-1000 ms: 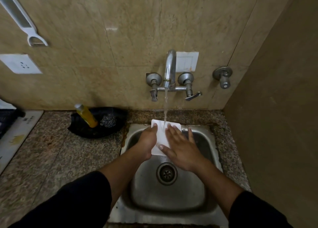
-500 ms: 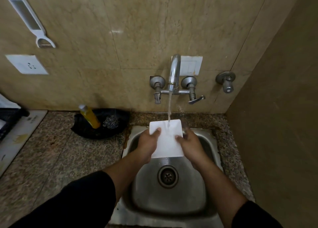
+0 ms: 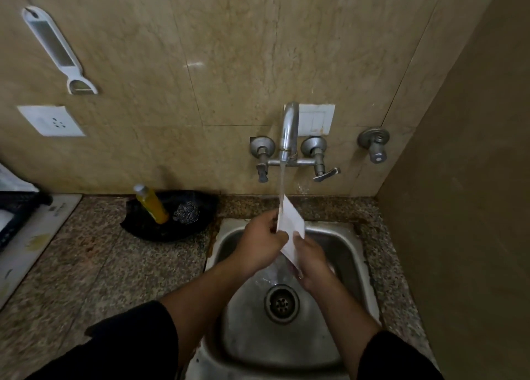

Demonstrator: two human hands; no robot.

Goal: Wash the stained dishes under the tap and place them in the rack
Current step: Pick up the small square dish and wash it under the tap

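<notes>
A white square plate (image 3: 291,222), tilted steeply on edge, sits in the running tap (image 3: 289,130) stream above the steel sink (image 3: 345,253), gripped by the left hand (image 3: 262,243) and right hand (image 3: 312,262).

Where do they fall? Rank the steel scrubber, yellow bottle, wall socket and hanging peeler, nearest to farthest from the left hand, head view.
1. Steel scrubber, in the black dish just left of the left hand.
2. Yellow bottle, same dish, further left.
3. Wall socket, far left, higher up.
4. Peeler, hanging above the socket.
</notes>
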